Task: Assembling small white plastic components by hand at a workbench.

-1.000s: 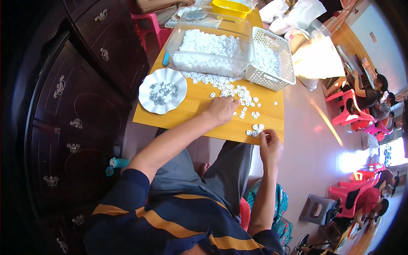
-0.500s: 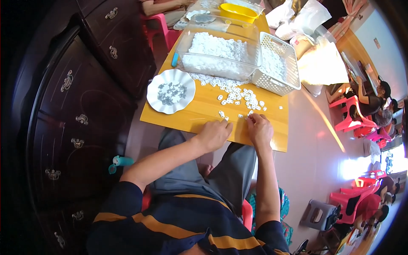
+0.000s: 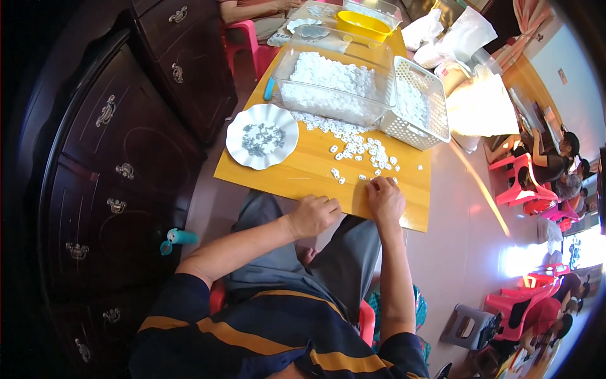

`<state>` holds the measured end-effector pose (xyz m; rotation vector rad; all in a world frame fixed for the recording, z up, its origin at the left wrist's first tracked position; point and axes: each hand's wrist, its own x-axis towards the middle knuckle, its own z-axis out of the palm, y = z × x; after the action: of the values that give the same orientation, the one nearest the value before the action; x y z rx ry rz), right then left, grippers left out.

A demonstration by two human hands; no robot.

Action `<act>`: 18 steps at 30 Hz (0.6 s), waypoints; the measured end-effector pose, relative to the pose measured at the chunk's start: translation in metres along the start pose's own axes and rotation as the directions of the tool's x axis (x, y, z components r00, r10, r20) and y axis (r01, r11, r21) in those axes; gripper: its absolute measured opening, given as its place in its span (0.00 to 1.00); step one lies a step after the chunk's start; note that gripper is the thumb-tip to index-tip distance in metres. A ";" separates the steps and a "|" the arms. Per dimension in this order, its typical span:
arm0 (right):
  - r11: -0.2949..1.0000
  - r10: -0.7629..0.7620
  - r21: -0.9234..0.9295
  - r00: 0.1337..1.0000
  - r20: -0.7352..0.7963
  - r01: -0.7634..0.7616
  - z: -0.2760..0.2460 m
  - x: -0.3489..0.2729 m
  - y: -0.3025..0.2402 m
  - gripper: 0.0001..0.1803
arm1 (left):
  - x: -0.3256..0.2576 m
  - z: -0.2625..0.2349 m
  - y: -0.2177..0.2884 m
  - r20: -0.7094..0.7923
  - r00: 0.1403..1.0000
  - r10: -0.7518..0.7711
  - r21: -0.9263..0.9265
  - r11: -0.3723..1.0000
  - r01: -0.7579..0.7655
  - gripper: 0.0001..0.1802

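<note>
Small white plastic pieces with dark holes (image 3: pixel 360 148) lie loosely over the wooden table (image 3: pixel 284 180). My right hand (image 3: pixel 386 201) is at the near right of the table, its fingers bent and closed just beside a few of these pieces. What its fingertips hold, if anything, is hidden. By the table's front edge, my left hand (image 3: pixel 315 215) is curled closed with the knuckles up, and its contents cannot be seen. To the left stands a white scalloped plate (image 3: pixel 240 148) with small grey parts (image 3: pixel 264 139) in it.
A clear plastic bin (image 3: pixel 334 104) full of white pieces stands beyond my hands, next to a white perforated basket (image 3: pixel 416 129) of more. A yellow tub (image 3: pixel 363 25) is farther back. Dark drawers (image 3: pixel 120 189) flank the left; other people sit on pink chairs (image 3: pixel 519 174) at right.
My left hand has drawn back slightly toward me. My right hand has shifted only a little, near the same pieces. The whole view has moved slightly.
</note>
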<state>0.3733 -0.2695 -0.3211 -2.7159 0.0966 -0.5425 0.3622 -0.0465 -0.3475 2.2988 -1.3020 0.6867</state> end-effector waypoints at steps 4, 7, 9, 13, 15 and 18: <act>1.000 0.007 0.028 1.000 -0.015 -0.006 0.003 -0.003 0.002 0.07 | -0.001 0.001 0.000 0.014 0.999 -0.041 -0.072 0.997 0.042 0.04; 1.000 -0.009 -0.001 1.000 -0.004 0.009 0.005 -0.010 0.001 0.06 | 0.003 -0.005 0.008 -0.029 0.983 -0.182 -0.219 0.961 0.171 0.04; 0.999 0.000 0.049 0.997 -0.072 0.004 -0.004 -0.018 -0.011 0.06 | 0.005 -0.009 0.010 -0.030 0.931 -0.365 -0.451 0.836 0.313 0.03; 0.970 -0.057 0.223 0.982 -0.181 0.097 -0.028 -0.042 -0.039 0.07 | 0.009 -0.020 0.017 0.097 0.825 -0.557 -0.697 0.553 0.456 0.02; 0.926 -0.001 0.370 0.983 -0.185 0.071 -0.027 -0.056 -0.051 0.06 | 0.010 -0.020 0.017 0.119 0.778 -0.617 -0.753 0.454 0.476 0.02; 0.783 0.139 0.618 0.989 -0.060 -0.072 -0.012 -0.081 -0.052 0.03 | 0.007 -0.019 0.018 0.230 0.721 -0.653 -0.817 0.273 0.508 0.02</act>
<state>0.2940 -0.2142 -0.3202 -2.0275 0.0803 -0.5607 0.3452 -0.0487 -0.3264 1.5886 -0.3859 -0.0912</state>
